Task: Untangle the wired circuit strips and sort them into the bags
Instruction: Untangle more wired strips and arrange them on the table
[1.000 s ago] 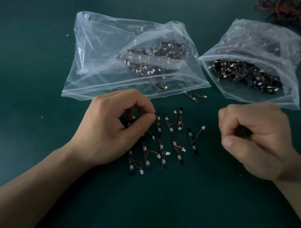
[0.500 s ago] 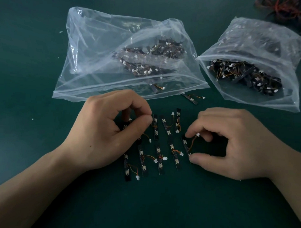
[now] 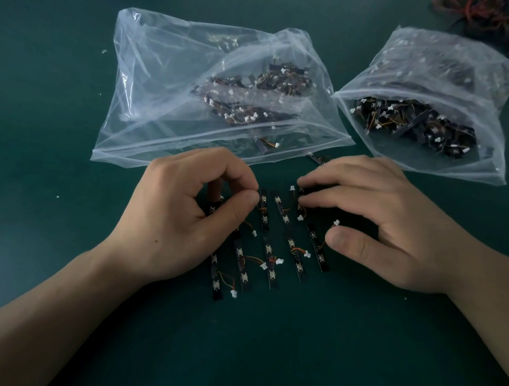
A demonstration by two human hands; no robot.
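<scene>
- The dark green table point(image 3: 48, 128) carries everything, with a few white specks scattered on its left part.
- The left grip point(image 3: 189, 216) lies knuckles up with thumb and forefinger curled together. It is clenched on the far-left strip point(image 3: 213, 210), whose dark top end shows under the curled fingers.
- Beyond that grip lies the large clear bag point(image 3: 164, 88), flat on the table with its open mouth toward the person. A heap of strips with white plugs sits in its right half, and one strip point(image 3: 265, 145) lies right at the mouth.
- Between the two grips the loose circuit strips point(image 3: 272, 264) lie flat on the table in two rough rows, side by side. Each is a thin black bar with an orange wire and a white plug.
- A single stray strip point(image 3: 315, 159) lies between the two bags, just beyond the right knuckles.
- The right grip point(image 3: 385, 226) is bent over the right end of the rows. Its fingertips touch the top right-hand strip point(image 3: 300, 207), and its thumb sits just beside another. Whether it grasps either cannot be told.
- The smaller clear bag point(image 3: 453, 70) lies far right, holding a dense pile of strips.
- A tangle of red and dark wires point(image 3: 479, 13) sits in the far right corner.
</scene>
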